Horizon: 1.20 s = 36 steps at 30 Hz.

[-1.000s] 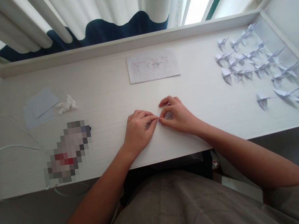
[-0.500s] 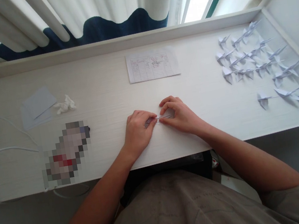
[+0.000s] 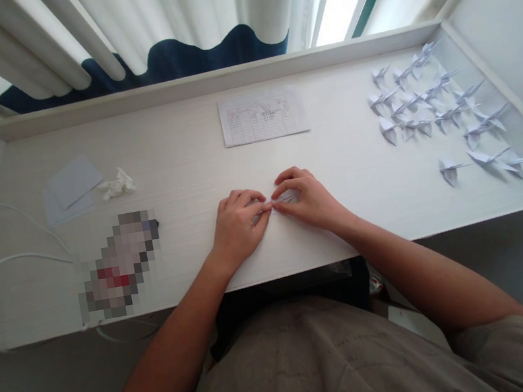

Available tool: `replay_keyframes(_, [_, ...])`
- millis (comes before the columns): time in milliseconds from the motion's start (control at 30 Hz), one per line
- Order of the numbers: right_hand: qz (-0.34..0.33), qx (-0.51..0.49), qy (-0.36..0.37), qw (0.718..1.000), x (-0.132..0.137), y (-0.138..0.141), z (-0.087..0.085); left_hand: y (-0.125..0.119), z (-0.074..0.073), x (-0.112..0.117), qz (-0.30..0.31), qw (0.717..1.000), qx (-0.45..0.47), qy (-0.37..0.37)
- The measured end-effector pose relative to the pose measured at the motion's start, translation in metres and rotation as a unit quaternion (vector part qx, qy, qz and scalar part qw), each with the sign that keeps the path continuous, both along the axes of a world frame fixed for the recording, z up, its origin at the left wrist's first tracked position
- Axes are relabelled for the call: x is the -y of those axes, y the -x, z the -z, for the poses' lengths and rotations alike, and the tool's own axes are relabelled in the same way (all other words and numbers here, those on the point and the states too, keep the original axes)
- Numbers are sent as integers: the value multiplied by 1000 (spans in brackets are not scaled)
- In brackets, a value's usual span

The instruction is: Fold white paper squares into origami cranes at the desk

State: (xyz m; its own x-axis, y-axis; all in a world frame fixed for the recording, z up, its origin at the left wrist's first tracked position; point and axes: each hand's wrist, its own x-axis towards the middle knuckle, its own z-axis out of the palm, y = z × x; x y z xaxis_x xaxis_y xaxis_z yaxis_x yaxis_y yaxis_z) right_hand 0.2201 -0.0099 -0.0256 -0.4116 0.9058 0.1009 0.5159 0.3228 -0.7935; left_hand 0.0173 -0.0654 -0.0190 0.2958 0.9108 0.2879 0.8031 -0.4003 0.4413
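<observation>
My left hand (image 3: 236, 227) and my right hand (image 3: 310, 201) meet at the middle of the white desk (image 3: 189, 181), near its front edge. Both pinch a small folded piece of white paper (image 3: 280, 201) between fingertips and thumbs, and the fingers hide most of it. The paper lies low over the desk surface.
Several folded white paper cranes (image 3: 432, 107) lie in rows at the right end. A printed sheet (image 3: 262, 117) lies beyond my hands. At the left are blank paper squares (image 3: 70, 186), a crumpled scrap (image 3: 116, 183), a blurred-out object (image 3: 119, 263) and white cables (image 3: 12, 264). Curtains (image 3: 151, 14) hang behind.
My hands stay pinched together on the small paper, with only slight shifts of the fingers. The view has shifted slightly.
</observation>
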Motion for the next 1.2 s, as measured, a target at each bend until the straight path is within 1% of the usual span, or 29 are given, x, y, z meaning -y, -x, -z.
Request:
replay_keyframes(100, [7, 11, 18, 1000, -1, 2, -3, 0, -7, 4, 16, 998, -54, -11])
replay_keyframes(167, [0, 8, 11, 1000, 1, 1, -2, 2, -8, 8, 29, 997, -71, -15])
replay_keyframes(233, [-10, -3, -6, 1000, 5, -2, 0, 6, -7, 11, 37, 998, -54, -6])
replay_keyframes(333, [-20, -12, -18, 1000, 12, -7, 2, 13, -2, 11, 42, 999, 5, 16])
replay_keyframes(433, [-23, -11, -16, 1000, 13, -8, 0, 18, 1, 4, 30, 997, 71, 31])
replay_keyframes(500, [-22, -11, -9, 1000, 11, -7, -3, 19, 2, -3, 12, 995, 91, 40])
replay_keyframes(633, [-15, 3, -16, 1000, 7, -4, -2, 17, 1, -11, -12, 995, 72, 61])
replay_keyframes(733, [-11, 26, -45, 999, 8, -1, 3, 12, 0, -11, -15, 997, 41, 71])
replay_keyframes(800, [-12, 42, -60, 997, 9, 0, 7, 7, -1, -10, -30, 996, 35, 75])
replay_keyframes(967, [-11, 65, -69, 995, 13, 1, 8, -1, -6, -10, -73, 989, 59, 112])
replay_keyframes(1067, [-15, 73, -62, 995, 13, 2, 4, -2, -9, -12, -77, 986, 68, 128])
replay_keyframes(1200, [-15, 61, -42, 997, 12, 2, 1, -1, -9, -11, -66, 987, 88, 113])
